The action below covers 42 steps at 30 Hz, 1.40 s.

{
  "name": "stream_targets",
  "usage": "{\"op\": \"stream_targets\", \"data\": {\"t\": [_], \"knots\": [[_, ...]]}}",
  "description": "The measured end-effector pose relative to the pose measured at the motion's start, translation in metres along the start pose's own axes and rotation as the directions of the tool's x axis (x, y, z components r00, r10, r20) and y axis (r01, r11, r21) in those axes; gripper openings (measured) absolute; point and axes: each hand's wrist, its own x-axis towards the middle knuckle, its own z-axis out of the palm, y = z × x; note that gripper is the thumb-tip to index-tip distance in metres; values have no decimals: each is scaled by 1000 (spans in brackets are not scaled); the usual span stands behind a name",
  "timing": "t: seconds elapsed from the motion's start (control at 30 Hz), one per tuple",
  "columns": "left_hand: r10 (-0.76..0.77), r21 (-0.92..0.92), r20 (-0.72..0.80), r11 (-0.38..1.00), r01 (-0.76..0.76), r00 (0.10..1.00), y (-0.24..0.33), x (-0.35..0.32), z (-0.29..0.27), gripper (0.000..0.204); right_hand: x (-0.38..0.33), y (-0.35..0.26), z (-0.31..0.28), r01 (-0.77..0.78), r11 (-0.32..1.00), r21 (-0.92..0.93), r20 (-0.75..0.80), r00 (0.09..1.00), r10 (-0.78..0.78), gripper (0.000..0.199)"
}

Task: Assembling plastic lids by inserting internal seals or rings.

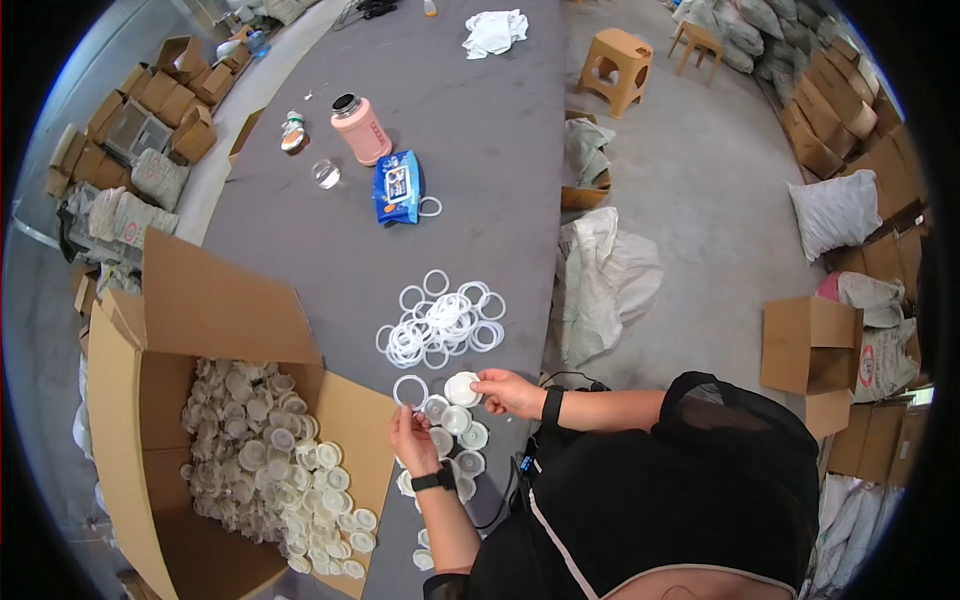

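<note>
In the head view, gripping a thin white plastic ring (409, 377) by its lower edge in the closed left hand (411, 440); pinching a round white plastic cap (462, 388) by its right edge in the closed right hand (510, 393). Held up over the near part of the grey counter (490, 150), ring just left of cap, apart by a narrow gap. No long axis to either round piece; ring at the left hand's tips, cap at the right's.

Between and below the hands, on the counter, a loose cluster of translucent whitish caps (454, 420); beyond them, a tangled heap of white plastic rings (445, 325).

At left, a large open brown cardboard box (225, 295), holding a deep mass of whitish plastic caps (255, 430), with some spread onto the flap (352, 430) nearer the hands. Farther up the counter, a pink bottle with a black neck (363, 135) near a blue soft packet (397, 188), contents of both out of sight.
</note>
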Motion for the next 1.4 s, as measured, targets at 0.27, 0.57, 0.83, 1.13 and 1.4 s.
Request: {"op": "stream_targets", "data": {"t": [0.27,0.57,0.83,1.13,1.4], "knots": [[-11,-117,60,993,18,998,19,-89,-28,9,-27,25,81,-64,989,131,242,970,30,13],[77,-337,7,939,-70,997,39,-131,-80,6,-56,64,137,-74,996,53,352,935,50,18],[154,-303,-31,940,-156,988,59,-160,-99,7,-80,90,173,191,979,-73,377,914,-151,13],[245,-433,23,876,-211,969,96,-209,-84,20,-115,95,204,250,968,5,475,851,-222,20],[409,-223,211,904,-364,888,109,-220,-96,17,-131,81,210,291,938,-187,600,790,-125,28]]}}
